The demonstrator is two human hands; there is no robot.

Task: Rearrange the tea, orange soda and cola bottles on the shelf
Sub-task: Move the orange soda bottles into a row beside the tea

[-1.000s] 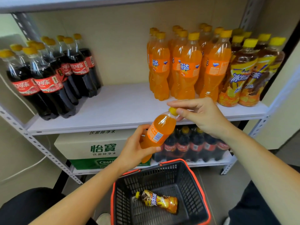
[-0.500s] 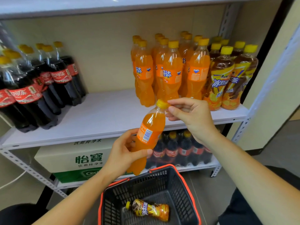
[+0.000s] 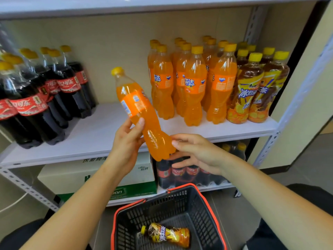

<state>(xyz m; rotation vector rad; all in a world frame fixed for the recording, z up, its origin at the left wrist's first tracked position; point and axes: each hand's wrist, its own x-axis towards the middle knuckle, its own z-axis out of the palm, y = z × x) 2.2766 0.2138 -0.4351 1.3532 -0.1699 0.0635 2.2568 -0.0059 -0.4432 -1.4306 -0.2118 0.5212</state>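
An orange soda bottle (image 3: 138, 109) with a yellow cap is held in front of the shelf (image 3: 93, 134), tilted with its cap up and to the left. My left hand (image 3: 127, 141) grips its middle. My right hand (image 3: 196, 152) holds its base with curled fingers. On the shelf stand several cola bottles (image 3: 45, 94) at the left, several orange soda bottles (image 3: 191, 82) right of centre and several tea bottles (image 3: 255, 87) at the far right. One tea bottle (image 3: 166, 234) lies in the basket (image 3: 207, 204) below.
The shelf has a bare stretch between the cola and the orange soda. Below it sit a white and green carton (image 3: 75, 177) and more cola bottles (image 3: 180, 172). A metal upright (image 3: 281, 127) frames the shelf at the right.
The held bottle rose and tipped from leaning right to leaning left. My right hand left the cap and now holds the base. The camera view moved closer to the shelf.
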